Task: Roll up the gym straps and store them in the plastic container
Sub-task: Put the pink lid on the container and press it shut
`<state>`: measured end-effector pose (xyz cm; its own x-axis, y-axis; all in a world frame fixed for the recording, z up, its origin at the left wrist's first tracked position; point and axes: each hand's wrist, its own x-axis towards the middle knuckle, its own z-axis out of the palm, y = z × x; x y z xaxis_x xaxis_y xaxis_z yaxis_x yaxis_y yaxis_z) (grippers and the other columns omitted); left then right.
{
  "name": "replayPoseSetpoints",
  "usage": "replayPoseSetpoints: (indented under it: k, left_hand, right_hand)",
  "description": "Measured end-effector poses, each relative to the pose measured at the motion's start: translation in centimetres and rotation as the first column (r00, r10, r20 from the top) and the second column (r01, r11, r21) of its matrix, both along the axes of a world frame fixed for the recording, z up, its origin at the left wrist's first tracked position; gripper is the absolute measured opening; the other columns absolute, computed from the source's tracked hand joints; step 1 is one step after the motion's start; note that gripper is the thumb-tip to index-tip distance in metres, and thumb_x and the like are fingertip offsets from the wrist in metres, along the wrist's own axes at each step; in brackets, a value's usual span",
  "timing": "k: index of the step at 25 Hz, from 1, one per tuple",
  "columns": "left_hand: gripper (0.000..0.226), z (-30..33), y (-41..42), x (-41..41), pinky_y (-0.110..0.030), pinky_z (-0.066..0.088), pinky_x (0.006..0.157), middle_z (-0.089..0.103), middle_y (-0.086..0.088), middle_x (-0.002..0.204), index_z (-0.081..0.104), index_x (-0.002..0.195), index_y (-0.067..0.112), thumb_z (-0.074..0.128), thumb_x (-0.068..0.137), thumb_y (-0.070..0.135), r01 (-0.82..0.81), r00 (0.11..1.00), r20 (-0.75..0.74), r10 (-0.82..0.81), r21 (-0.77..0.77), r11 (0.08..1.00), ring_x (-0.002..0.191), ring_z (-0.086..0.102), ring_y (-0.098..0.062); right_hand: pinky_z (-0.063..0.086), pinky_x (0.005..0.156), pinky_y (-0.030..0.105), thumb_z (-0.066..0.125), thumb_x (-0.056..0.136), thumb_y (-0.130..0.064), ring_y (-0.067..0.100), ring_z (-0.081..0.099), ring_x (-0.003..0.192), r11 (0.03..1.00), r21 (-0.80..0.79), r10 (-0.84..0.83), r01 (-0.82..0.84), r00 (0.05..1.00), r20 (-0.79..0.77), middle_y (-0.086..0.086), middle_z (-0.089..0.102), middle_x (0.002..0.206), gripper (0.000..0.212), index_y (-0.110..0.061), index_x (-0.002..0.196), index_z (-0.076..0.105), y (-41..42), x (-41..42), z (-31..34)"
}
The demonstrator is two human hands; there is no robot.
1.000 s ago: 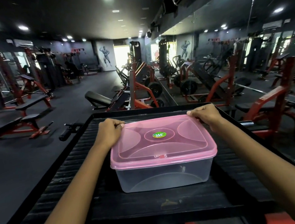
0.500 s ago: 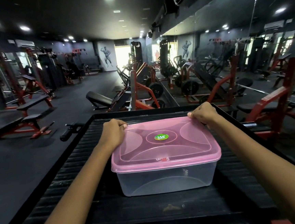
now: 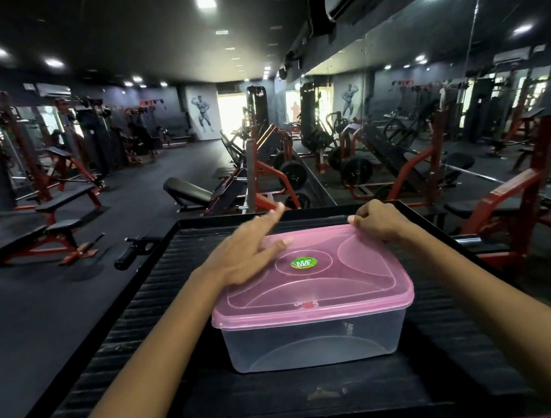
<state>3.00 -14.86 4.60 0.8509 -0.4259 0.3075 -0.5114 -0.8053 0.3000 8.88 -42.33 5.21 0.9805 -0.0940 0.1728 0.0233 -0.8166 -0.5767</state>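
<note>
Gym machines surround a black ribbed counter (image 3: 137, 321) where the clear plastic container (image 3: 312, 342) sits under its pink lid (image 3: 323, 281), left hand (image 3: 241, 255) spread loosely above it, right hand (image 3: 380, 223) pinching its far corner.

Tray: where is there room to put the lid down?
Bare tray left of the box, and a wide strip in front of it. Behind the box is crowded: the right hand grips the lid, the left hand hovers.

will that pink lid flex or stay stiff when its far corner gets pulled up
Likely flexes: the pink lid looks thin and translucent. The right hand pinches only its far corner. The clear container shows nothing inside, so it may lift along.
</note>
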Motion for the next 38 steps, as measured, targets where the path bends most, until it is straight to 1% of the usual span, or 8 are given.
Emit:
replayPoseSetpoints:
  k: [7,13,24,27,29,32,35,38]
  left_hand:
    - [0.09,-0.2,-1.0,-0.1,-0.047,-0.005,0.119,-0.001,0.018,0.16,0.005,0.151,0.04,0.015,0.073,0.083,0.119,0.977,-0.204,-0.062,0.282,0.952,0.148,-0.004,-0.006]
    - [0.083,-0.2,-1.2,-0.2,-0.048,-0.006,0.12,-0.004,0.021,0.159,0.002,0.151,0.04,0.018,0.079,0.077,0.116,0.976,-0.214,-0.051,0.303,0.946,0.147,-0.007,-0.005]
    - [0.08,0.1,-1.4,-0.7,-0.047,-0.006,0.12,-0.002,0.021,0.159,0.006,0.151,0.041,0.021,0.081,0.075,0.125,0.973,-0.221,-0.062,0.281,0.952,0.148,-0.005,-0.004]
    - [0.077,0.5,-1.6,-0.7,-0.048,0.004,0.121,0.012,0.015,0.16,0.018,0.152,0.034,0.032,0.086,0.07,0.113,0.976,-0.207,-0.06,0.256,0.96,0.148,0.008,-0.009]
    - [0.067,1.4,-3.1,-0.1,-0.04,0.025,0.116,0.035,0.002,0.153,0.036,0.146,0.02,0.046,0.091,0.058,0.135,0.983,-0.153,-0.106,0.191,0.972,0.141,0.031,-0.018]
    - [0.049,2.7,-8.0,1.7,-0.032,0.032,0.109,0.047,-0.009,0.143,0.044,0.139,0.009,0.051,0.097,0.032,0.23,0.973,-0.071,-0.221,0.172,0.958,0.133,0.043,-0.023]
    - [0.035,2.2,-12.4,3.6,-0.041,0.043,0.103,0.061,-0.008,0.129,0.057,0.13,0.018,0.05,0.096,0.02,0.266,0.964,-0.037,-0.264,0.101,0.959,0.117,0.057,-0.023]
    - [0.026,1.1,-13.4,5.3,-0.037,0.051,0.095,0.071,-0.008,0.112,0.069,0.115,0.014,0.057,0.092,0.013,0.178,0.977,-0.092,-0.191,-0.135,0.975,0.099,0.066,-0.018]
  right_hand:
    - [0.042,0.098,0.045,0.031,0.101,-0.039,0.042,0.051,0.12,0.983,-0.18,-0.031,0.018,0.997,-0.069,0.028,0.052,0.132,0.049,-0.001,0.121,0.056,1.8,1.7,-1.0]
    - [0.038,0.094,0.033,0.033,0.097,0.0,0.037,0.055,0.117,0.999,-0.008,0.033,-0.037,0.967,-0.254,0.029,0.057,0.128,0.035,0.013,0.117,0.058,2.1,3.2,-0.3]
    - [0.041,0.098,0.035,0.035,0.094,0.002,0.037,0.056,0.117,0.995,0.054,0.099,-0.089,0.967,-0.235,0.027,0.057,0.13,0.035,0.012,0.116,0.06,1.8,3.2,-0.8]
    - [0.039,0.084,0.032,0.037,0.101,-0.026,0.036,0.057,0.109,0.996,0.062,0.068,-0.06,0.99,-0.124,0.026,0.06,0.116,0.042,0.007,0.107,0.063,1.5,2.5,-1.0]
    - [0.036,0.073,0.031,0.044,0.098,-0.042,0.028,0.057,0.081,0.991,0.132,0.036,-0.03,0.998,-0.044,0.018,0.06,0.083,0.044,-0.006,0.08,0.061,0.4,1.9,-1.2]
    - [0.037,0.056,0.027,0.066,0.088,-0.027,0.017,0.048,0.056,0.967,0.242,0.072,-0.085,0.995,0.062,-0.001,0.053,0.052,0.036,-0.013,0.057,0.056,-1.5,0.1,-1.1]
    - [0.046,0.065,0.02,0.071,0.085,-0.015,0.01,0.06,0.068,0.983,0.079,0.152,-0.169,0.972,0.181,-0.001,0.068,0.073,0.008,-0.015,0.078,0.074,-2.8,-2.3,-0.1]
    - [0.047,0.068,0.015,0.071,0.085,-0.019,-0.005,0.059,0.064,0.978,-0.003,0.204,-0.208,0.953,0.223,-0.004,0.07,0.081,0.012,-0.014,0.095,0.077,-3.1,-3.7,-0.2]
